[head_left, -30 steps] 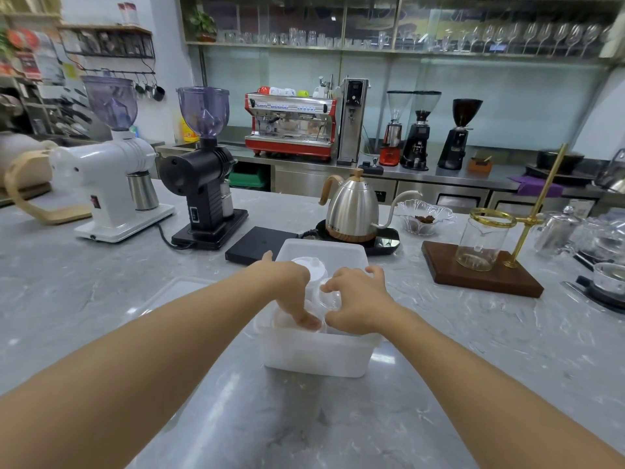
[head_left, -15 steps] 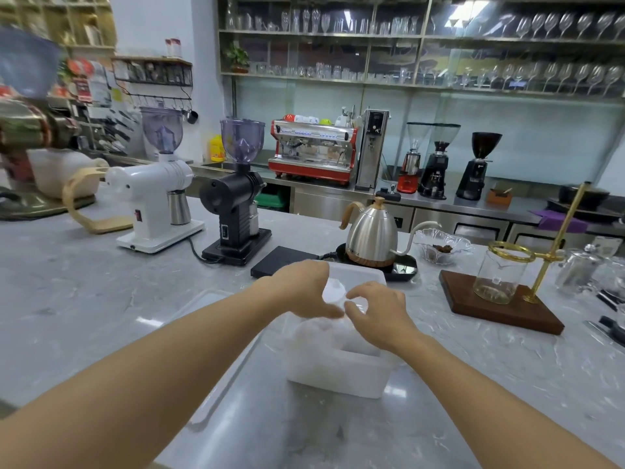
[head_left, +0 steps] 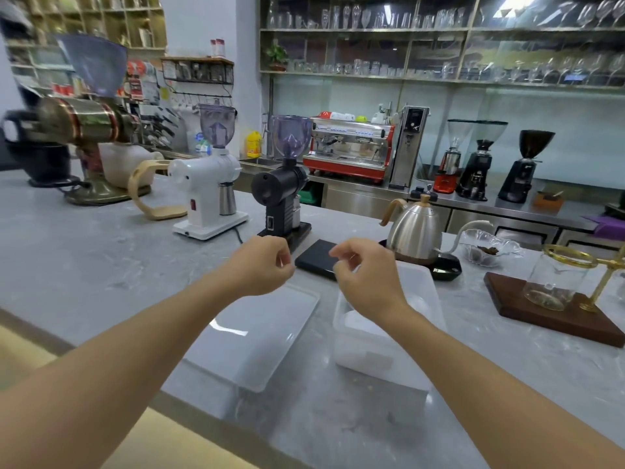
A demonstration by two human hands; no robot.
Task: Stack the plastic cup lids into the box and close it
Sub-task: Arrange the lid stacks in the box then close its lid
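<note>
A café or coffee bar, to judge by the gear. On the grey marble desk: a white grinder, a black grinder, a steel kettle and a glass jar on a brass stand. Behind, a red espresso machine on a steel back counter, three more grinders beside it, and rows of glasses on wall shelves.
</note>
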